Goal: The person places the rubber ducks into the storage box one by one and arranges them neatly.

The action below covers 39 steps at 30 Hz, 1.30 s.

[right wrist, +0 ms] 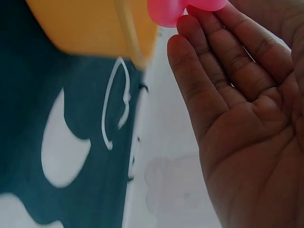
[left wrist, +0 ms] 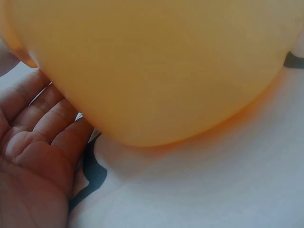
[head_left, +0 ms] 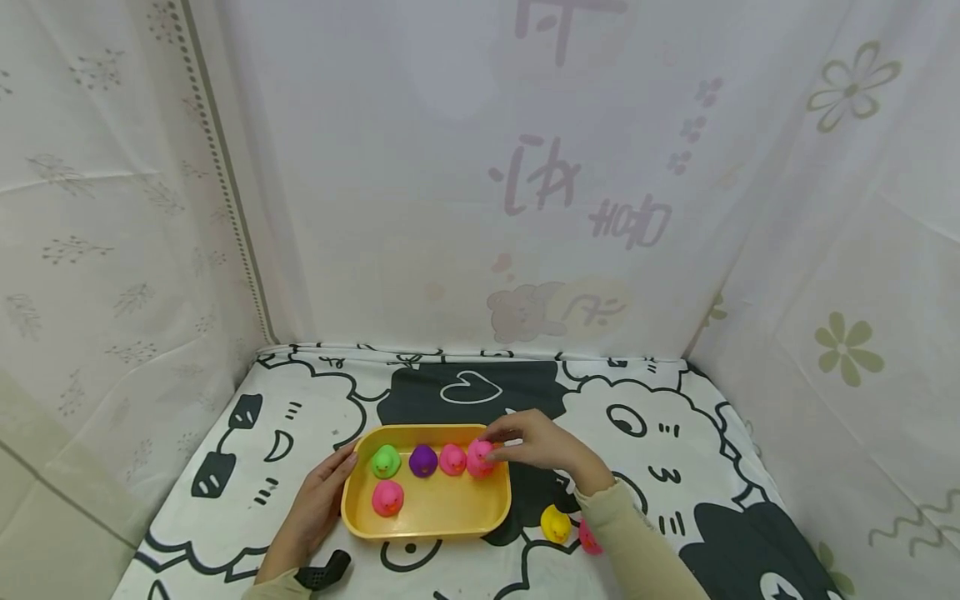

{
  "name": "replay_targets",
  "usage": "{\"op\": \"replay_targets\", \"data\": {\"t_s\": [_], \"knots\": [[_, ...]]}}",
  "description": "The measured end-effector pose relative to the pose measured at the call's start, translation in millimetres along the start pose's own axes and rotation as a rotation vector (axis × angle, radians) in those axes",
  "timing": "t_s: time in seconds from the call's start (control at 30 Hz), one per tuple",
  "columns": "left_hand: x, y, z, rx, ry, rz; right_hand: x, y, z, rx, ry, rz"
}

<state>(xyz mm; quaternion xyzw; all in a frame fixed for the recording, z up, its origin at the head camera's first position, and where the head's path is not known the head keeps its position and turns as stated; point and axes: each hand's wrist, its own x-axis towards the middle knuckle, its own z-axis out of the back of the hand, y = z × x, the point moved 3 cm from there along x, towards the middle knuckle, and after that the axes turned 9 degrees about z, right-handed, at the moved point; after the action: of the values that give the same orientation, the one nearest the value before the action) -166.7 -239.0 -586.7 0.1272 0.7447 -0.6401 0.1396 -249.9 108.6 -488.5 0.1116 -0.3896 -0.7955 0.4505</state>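
Observation:
A yellow plastic tray (head_left: 427, 523) lies on the patterned cloth. My left hand (head_left: 322, 493) holds its left side, thumb at the rim and fingers along the outer wall; the left wrist view shows the fingers (left wrist: 45, 107) against that wall. Over the tray's right end, my right hand (head_left: 536, 443) pinches a pink rubber duck (head_left: 480, 460). In the right wrist view only the underside of this duck (right wrist: 168, 12) shows at the fingertips. Inside the tray sit a green duck (head_left: 386, 461), a purple duck (head_left: 423, 461), a second pink duck (head_left: 452, 460) and, nearer me, another pink duck (head_left: 387, 498).
Right of the tray, a yellow duck (head_left: 556, 524) sits on the cloth (head_left: 450, 575). Beside it is one more pink duck (head_left: 589, 538), partly covered by my right sleeve (head_left: 637, 542). Pale printed curtains (head_left: 390, 208) enclose the back and both sides.

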Motion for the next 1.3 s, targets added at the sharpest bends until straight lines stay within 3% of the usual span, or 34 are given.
{"op": "replay_targets", "data": {"t_s": [0.43,0.7,1.07,1.3], "knots": [[-0.9,-2.1,-1.5,0.005,0.001,0.009,34.4,11.4,-49.3,0.034,0.137,0.047],[-0.1,-2.4,-1.4,0.001,0.002,0.008,41.8,13.3,-65.5,0.091,0.159,0.071],[-0.5,-3.1,-0.6,0.003,-0.003,0.017,44.5,8.1,-87.6,-0.007,0.164,0.022],[0.2,-0.9,0.0,0.012,-0.018,0.023,45.7,13.9,-91.9,-0.121,0.177,0.071]]}}
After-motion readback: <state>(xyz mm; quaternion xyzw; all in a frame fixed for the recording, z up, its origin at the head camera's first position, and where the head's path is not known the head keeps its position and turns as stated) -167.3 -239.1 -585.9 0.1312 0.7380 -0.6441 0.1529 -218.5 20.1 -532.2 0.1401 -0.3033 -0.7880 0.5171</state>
